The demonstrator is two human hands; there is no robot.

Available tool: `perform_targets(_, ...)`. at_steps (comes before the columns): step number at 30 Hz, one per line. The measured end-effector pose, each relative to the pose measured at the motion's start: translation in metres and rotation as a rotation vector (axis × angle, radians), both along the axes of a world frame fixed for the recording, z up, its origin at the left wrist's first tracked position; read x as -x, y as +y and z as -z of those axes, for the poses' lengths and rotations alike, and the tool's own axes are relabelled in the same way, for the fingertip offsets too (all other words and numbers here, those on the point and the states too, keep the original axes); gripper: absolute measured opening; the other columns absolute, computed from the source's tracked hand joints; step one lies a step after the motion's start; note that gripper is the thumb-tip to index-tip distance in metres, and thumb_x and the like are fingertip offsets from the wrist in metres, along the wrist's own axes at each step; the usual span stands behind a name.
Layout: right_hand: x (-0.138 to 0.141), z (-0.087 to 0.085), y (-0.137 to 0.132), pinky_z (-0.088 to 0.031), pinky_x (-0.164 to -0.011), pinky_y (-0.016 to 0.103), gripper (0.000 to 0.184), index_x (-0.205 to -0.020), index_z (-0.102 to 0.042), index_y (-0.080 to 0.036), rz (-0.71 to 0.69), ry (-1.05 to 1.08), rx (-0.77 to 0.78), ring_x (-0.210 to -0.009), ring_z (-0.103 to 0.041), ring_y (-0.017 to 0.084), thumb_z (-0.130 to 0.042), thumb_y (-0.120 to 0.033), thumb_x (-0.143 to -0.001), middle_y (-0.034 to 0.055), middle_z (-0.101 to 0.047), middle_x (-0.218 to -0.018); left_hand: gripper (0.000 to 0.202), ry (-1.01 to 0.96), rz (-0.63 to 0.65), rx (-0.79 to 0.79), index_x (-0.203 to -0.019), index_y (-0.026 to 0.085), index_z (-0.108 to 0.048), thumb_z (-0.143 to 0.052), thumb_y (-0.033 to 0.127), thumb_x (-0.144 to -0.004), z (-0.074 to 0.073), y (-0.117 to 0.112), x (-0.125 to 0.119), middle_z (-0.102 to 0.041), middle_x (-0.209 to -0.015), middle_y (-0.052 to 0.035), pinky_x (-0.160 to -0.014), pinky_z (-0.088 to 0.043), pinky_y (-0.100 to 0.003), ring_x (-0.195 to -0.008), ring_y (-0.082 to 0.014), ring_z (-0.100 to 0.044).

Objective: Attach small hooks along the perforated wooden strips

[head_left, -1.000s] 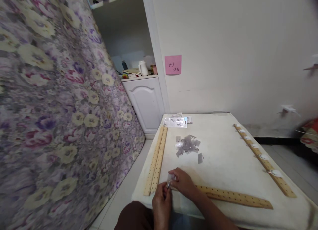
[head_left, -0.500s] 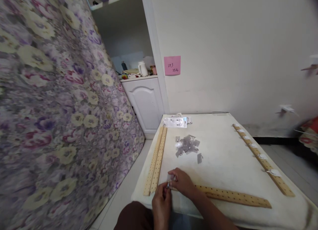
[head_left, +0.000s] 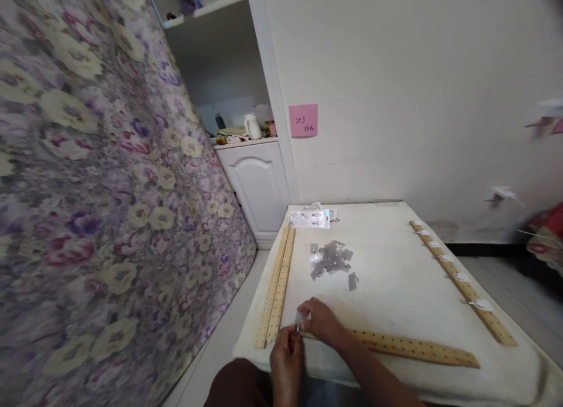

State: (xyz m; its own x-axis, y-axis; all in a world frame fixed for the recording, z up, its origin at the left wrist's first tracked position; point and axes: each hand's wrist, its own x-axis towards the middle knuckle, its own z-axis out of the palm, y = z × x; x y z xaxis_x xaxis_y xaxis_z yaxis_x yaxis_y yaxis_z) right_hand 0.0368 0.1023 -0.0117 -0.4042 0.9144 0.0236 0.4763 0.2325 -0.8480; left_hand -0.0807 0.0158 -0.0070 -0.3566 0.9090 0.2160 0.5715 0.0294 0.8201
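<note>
My left hand (head_left: 287, 351) and my right hand (head_left: 320, 322) meet near the front edge of the table. Between their fingertips is a small shiny metal piece (head_left: 298, 328), and the left fingers pinch at it. A clear plastic square (head_left: 302, 317) shows between the right thumb and forefinger. The hands are over the left end of a wooden strip with holes (head_left: 413, 345); whether they touch it I cannot tell. Beyond them lies a pile of small clear plastic squares with metal bits (head_left: 332, 257), with one loose square (head_left: 353, 281) nearer to me.
Two more perforated wooden strips (head_left: 279, 290) lie side by side at the left. Another strip (head_left: 492, 322), with several white pieces attached, runs along the right edge. Flat clear packages (head_left: 310, 218) lie at the back. A floral curtain (head_left: 109, 190) hangs close on the left.
The view has shifted slightly. Both hands keep nearly the same pose, with the small metal piece still between their fingertips.
</note>
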Motion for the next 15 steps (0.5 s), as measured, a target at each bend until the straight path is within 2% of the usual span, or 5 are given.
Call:
perform_targets(6, -0.005, -0.007, -0.005, -0.045, -0.076, 0.028, 0.043, -0.104, -0.065, -0.018, -0.017, 0.060, -0.002, -0.084, -0.057, 0.018, -0.066, -0.017, -0.062, 0.0056, -0.061, -0.096, 0.023, 0.003, -0.001, 0.003, -0.086, 0.020, -0.063, -0.053, 0.038, -0.077, 0.003, -0.002, 0.000, -0.058, -0.062, 0.0018, -0.056, -0.043, -0.024, -0.056, -0.0159, -0.054)
perform_targets(10, -0.009, -0.009, -0.004, -0.046, -0.073, 0.026, 0.049, -0.112, -0.060, -0.018, 0.002, 0.116, 0.039, -0.076, -0.056, 0.015, -0.064, -0.015, -0.063, 0.0053, -0.059, -0.099, 0.025, -0.003, -0.012, 0.000, -0.089, 0.020, -0.063, -0.054, 0.039, -0.076, 0.004, -0.001, 0.000, -0.061, -0.064, 0.0014, -0.056, -0.044, -0.025, -0.057, -0.0161, -0.056)
perform_targets(12, -0.015, -0.009, -0.005, -0.046, -0.072, 0.026, 0.049, -0.111, -0.059, -0.017, 0.020, 0.106, 0.024, -0.075, -0.055, 0.014, -0.063, -0.013, -0.062, 0.0053, -0.058, -0.100, 0.030, -0.023, -0.025, 0.002, -0.093, 0.019, -0.062, -0.056, 0.041, -0.074, 0.004, -0.002, 0.000, -0.061, -0.066, 0.0013, -0.056, -0.045, -0.025, -0.057, -0.0163, -0.057)
perform_targets(15, -0.037, -0.013, -0.013, -0.045, -0.076, 0.027, 0.042, -0.102, -0.061, -0.017, 0.045, 0.015, -0.055, -0.083, -0.054, 0.017, -0.065, -0.016, -0.061, 0.0051, -0.057, -0.098, 0.040, -0.094, -0.051, 0.006, -0.101, 0.018, -0.058, -0.058, 0.044, -0.072, 0.005, -0.008, 0.002, -0.062, -0.068, 0.0014, -0.057, -0.047, -0.026, -0.058, -0.0163, -0.058)
